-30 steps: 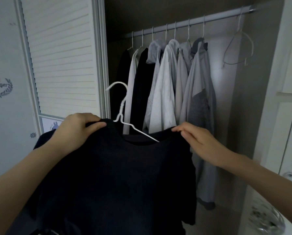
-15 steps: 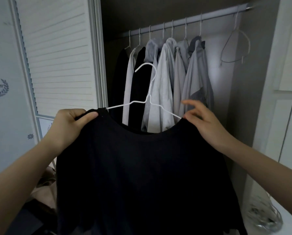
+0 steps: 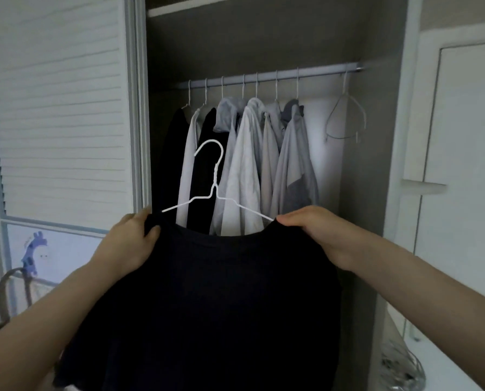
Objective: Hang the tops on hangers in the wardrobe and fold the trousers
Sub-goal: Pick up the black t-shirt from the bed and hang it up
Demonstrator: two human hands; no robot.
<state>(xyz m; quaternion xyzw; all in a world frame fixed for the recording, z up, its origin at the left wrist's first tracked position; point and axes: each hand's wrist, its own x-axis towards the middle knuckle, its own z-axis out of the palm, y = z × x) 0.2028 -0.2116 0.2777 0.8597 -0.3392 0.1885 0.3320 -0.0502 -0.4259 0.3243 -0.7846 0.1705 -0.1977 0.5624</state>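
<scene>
Hands numbered two: our left hand (image 3: 128, 244) had its grip clamped on the left shoulder of the one dark top (image 3: 207, 306), thumb over the cloth, and our right hand (image 3: 317, 232) pinched the right shoulder. We held the top up in front of the open wardrobe, below the rail (image 3: 269, 76), with one white wire hanger (image 3: 214, 190) threaded through its neck, hook upright and both arms running to the shoulders.

On the far rail we counted seven hooks carrying hung garments (image 3: 244, 165), black, white and grey, packed together, and one empty hanger (image 3: 345, 119) well apart to the right.

The wardrobe had a slatted white door (image 3: 61, 108) on the left and a plain white door (image 3: 466, 136) on the right. A blue cartoon figure (image 3: 34, 255) marked the lower left panel; we could read no writing. A basket handle (image 3: 10, 289) showed near left.
</scene>
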